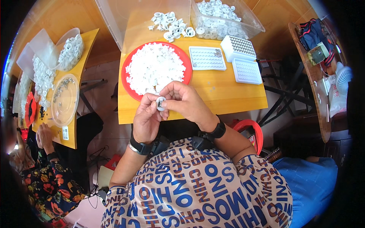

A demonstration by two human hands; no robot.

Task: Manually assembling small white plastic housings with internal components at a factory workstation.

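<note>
A small round white plastic part (161, 108) with a dark, metallic-looking piece at its middle is pinched between my two hands. My left hand (145, 121) grips its left side, thumb against fingers. From the right, my right hand (189, 103) presses its thumb on the part, with the other fingers curled above it. Just beyond my fingers lies a round red tray (124, 78), heaped with small white plastic pieces (156, 66). Both hands are in front of the tray, over the near edge of the yellow table (228, 100).
White slotted trays (207, 64) lie right of the red tray, with a stack of them (238, 47) beside. Loose white parts (173, 26) and a clear bin (251, 24) of rings stand behind. At left, a co-worker's hand (45, 136) rests at another table.
</note>
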